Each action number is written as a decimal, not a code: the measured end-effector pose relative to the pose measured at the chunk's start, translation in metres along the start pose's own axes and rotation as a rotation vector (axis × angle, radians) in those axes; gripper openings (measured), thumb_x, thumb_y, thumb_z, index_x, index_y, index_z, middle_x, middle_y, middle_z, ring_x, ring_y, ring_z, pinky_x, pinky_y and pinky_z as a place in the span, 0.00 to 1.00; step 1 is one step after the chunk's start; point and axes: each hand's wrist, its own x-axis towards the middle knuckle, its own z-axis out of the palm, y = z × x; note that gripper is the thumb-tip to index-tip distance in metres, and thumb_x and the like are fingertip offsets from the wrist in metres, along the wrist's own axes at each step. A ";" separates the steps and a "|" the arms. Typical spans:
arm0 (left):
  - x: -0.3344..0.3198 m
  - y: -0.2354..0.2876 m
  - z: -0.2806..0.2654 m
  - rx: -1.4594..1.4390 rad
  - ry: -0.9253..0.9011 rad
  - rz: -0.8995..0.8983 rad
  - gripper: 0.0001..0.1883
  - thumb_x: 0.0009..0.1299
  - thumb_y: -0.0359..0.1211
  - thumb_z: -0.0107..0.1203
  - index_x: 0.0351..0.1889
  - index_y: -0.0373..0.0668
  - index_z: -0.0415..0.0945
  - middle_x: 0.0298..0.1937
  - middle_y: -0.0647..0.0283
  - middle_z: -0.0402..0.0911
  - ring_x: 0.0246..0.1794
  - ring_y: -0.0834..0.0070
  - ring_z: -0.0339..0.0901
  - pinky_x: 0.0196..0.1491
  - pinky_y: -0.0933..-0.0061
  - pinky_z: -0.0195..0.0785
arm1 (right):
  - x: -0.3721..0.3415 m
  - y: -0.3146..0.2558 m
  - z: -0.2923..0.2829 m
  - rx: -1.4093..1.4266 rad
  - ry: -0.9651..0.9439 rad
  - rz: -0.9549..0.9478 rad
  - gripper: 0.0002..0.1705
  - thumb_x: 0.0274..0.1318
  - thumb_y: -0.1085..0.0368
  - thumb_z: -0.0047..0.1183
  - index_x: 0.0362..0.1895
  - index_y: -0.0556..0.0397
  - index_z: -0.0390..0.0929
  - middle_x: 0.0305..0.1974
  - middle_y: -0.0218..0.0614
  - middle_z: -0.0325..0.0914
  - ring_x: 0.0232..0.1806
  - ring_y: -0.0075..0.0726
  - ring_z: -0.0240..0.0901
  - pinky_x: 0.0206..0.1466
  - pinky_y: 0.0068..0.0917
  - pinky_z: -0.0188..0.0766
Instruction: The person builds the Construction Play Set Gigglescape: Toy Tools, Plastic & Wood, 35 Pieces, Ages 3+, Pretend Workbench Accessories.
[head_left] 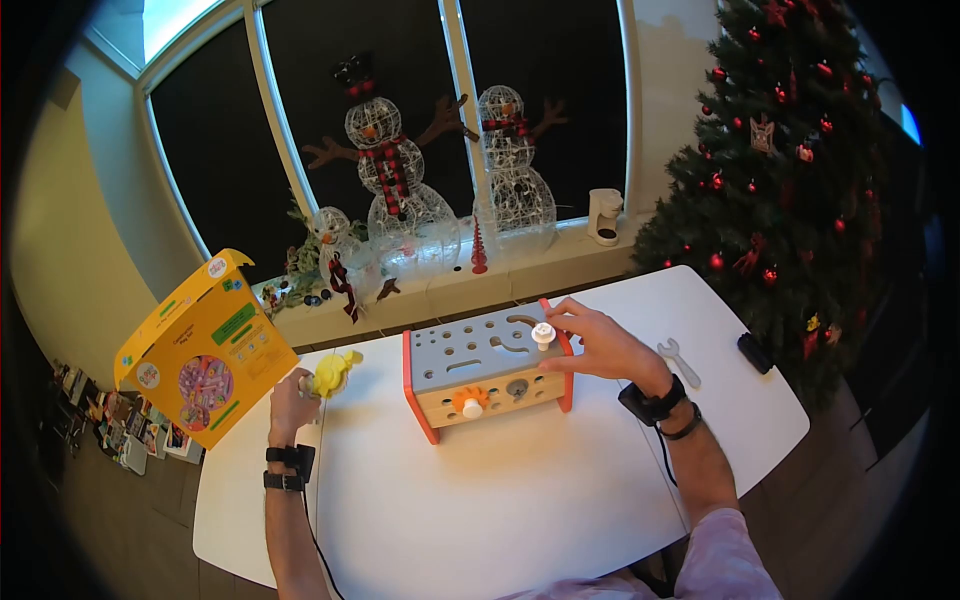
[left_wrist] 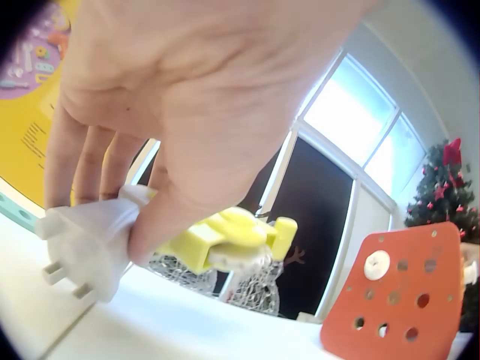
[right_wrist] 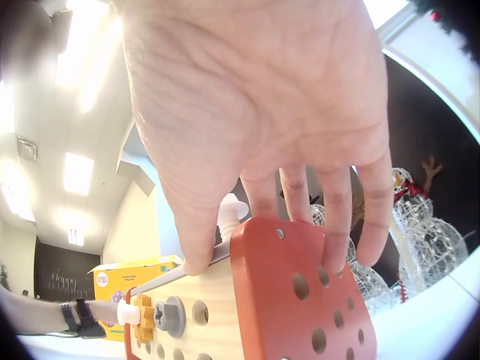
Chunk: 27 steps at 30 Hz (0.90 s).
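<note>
My left hand [head_left: 293,400] grips a yellow and white toy [head_left: 335,372] left of the workbench. In the left wrist view its pronged white end [left_wrist: 94,244] is between thumb and fingers, its yellow part [left_wrist: 229,234] beyond. A toy workbench [head_left: 485,345] with grey top and red ends stands on the table. My right hand [head_left: 610,345] holds its right end, thumb at the front top edge, fingers over the red panel [right_wrist: 300,292]. A white screw [head_left: 543,336] stands in the top beside that hand. The front carries an orange gear [head_left: 470,401] and a grey piece [head_left: 517,388].
A yellow box [head_left: 215,350] stands at the left. Right of the workbench, a grey toy wrench [head_left: 680,362] and a black object [head_left: 755,353] lie on the white table [head_left: 480,500]. Wire snowmen [head_left: 410,210] stand at the window, with a decorated tree [head_left: 770,180] at the right.
</note>
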 end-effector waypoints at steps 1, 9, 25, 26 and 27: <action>-0.001 0.011 -0.006 0.001 0.001 -0.001 0.28 0.60 0.30 0.77 0.61 0.42 0.86 0.52 0.54 0.92 0.47 0.57 0.93 0.51 0.59 0.86 | 0.000 0.000 0.000 0.001 0.000 -0.002 0.35 0.62 0.48 0.80 0.66 0.55 0.86 0.62 0.39 0.78 0.61 0.50 0.81 0.66 0.41 0.78; 0.014 0.149 -0.050 -1.111 -0.004 0.431 0.31 0.80 0.22 0.65 0.80 0.41 0.68 0.64 0.59 0.87 0.64 0.68 0.88 0.68 0.63 0.81 | 0.001 -0.004 0.000 -0.027 -0.018 0.042 0.38 0.62 0.46 0.80 0.65 0.59 0.85 0.63 0.41 0.78 0.60 0.49 0.81 0.64 0.39 0.79; 0.033 0.208 -0.003 -1.048 -0.218 0.538 0.32 0.79 0.18 0.60 0.80 0.43 0.66 0.67 0.63 0.81 0.68 0.72 0.82 0.72 0.63 0.76 | 0.001 -0.002 0.001 -0.019 -0.031 0.070 0.38 0.61 0.45 0.80 0.66 0.57 0.85 0.66 0.41 0.78 0.61 0.51 0.82 0.63 0.41 0.80; 0.029 0.206 -0.002 -1.050 -0.217 0.525 0.32 0.79 0.18 0.60 0.80 0.43 0.66 0.67 0.63 0.81 0.68 0.72 0.82 0.72 0.63 0.76 | 0.001 -0.001 0.003 -0.028 -0.029 0.055 0.38 0.62 0.46 0.80 0.66 0.57 0.85 0.66 0.41 0.78 0.61 0.51 0.82 0.64 0.40 0.80; 0.028 0.208 -0.003 -1.065 -0.235 0.515 0.33 0.78 0.17 0.59 0.80 0.43 0.66 0.67 0.63 0.81 0.69 0.72 0.82 0.72 0.64 0.76 | 0.001 0.000 0.002 -0.040 -0.017 0.039 0.37 0.62 0.46 0.80 0.66 0.57 0.85 0.66 0.41 0.77 0.61 0.50 0.82 0.64 0.40 0.80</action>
